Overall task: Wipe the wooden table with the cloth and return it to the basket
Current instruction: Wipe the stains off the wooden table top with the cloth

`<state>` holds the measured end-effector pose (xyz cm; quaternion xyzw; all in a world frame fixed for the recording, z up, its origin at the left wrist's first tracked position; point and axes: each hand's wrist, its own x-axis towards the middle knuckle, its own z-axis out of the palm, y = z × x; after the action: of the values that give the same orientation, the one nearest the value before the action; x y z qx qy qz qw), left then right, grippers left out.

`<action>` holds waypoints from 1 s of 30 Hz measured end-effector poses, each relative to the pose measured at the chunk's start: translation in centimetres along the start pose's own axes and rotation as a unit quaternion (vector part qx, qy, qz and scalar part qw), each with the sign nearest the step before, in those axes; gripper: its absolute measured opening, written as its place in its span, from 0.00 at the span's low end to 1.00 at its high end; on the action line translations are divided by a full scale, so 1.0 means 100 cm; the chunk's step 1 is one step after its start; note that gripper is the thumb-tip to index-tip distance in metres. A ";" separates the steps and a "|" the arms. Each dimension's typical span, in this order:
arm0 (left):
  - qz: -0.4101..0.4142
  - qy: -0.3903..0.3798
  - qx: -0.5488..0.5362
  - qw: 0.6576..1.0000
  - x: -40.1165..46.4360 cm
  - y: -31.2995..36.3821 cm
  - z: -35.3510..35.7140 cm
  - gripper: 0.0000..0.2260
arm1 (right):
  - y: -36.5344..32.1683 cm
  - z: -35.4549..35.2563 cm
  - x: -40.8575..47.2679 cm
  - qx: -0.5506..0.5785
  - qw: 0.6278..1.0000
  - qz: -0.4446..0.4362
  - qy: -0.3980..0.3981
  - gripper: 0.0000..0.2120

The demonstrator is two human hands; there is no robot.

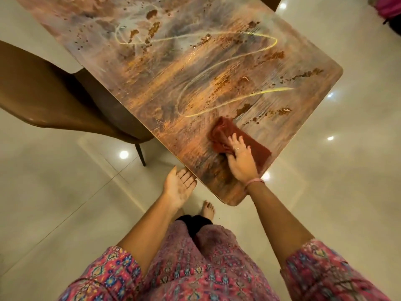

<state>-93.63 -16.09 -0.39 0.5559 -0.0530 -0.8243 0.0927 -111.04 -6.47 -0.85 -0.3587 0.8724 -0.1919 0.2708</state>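
Pressing cloth (224,129), right fingers (240,140) splayed.

The worktop (173,72) swirls in streaked amber, brown and grey with rust blotches and thin yellow loops, the cloth (223,129) is rust-red, the chair (43,94) plain brown, the floor (65,181) glossy cream tile, and the tunic (195,268) pink (a busy multicoloured floral print).

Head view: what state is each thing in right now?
Cloth: bunched, flat on table near corner.
Right hand: presses cloth.
Left hand: palm up, empty, at table edge.
Table: streaked with wipe marks.
Chair: partly under table.
Basket: not in view.
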 end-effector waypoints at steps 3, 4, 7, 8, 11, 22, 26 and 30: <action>-0.015 -0.002 -0.012 1.000 0.005 -0.003 -0.002 0.20 | -0.005 0.032 -0.059 -0.018 0.982 -0.154 -0.110 0.30; -0.022 -0.001 -0.014 1.000 0.007 -0.004 -0.002 0.19 | 0.003 0.033 -0.079 -0.019 0.973 -0.183 -0.141 0.30; -0.003 0.012 0.001 1.000 0.011 -0.003 -0.002 0.18 | 0.035 0.006 -0.084 -0.018 0.972 -0.184 -0.148 0.30; 0.001 0.006 0.000 1.000 0.012 -0.004 -0.003 0.19 | 0.039 -0.003 -0.072 -0.020 0.975 -0.173 -0.141 0.31; 0.005 0.000 -0.003 1.000 0.015 -0.004 -0.006 0.18 | 0.022 -0.016 -0.008 -0.005 0.991 -0.118 -0.070 0.26; -0.014 0.030 0.007 0.999 0.022 -0.002 -0.008 0.15 | 0.047 -0.002 -0.074 -0.027 0.955 -0.230 -0.183 0.30; -0.004 0.023 0.039 0.999 0.023 0.000 -0.011 0.18 | 0.041 -0.030 -0.006 -0.019 0.980 -0.159 -0.116 0.27; -0.011 0.009 0.028 1.000 0.021 0.001 -0.011 0.19 | -0.013 -0.001 0.039 -0.026 0.994 -0.102 -0.029 0.25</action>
<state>-93.34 -16.59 -2.71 0.5666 -0.0687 -0.8183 0.0688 -112.67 -10.17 -1.40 -0.4577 0.8280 -0.1855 0.2657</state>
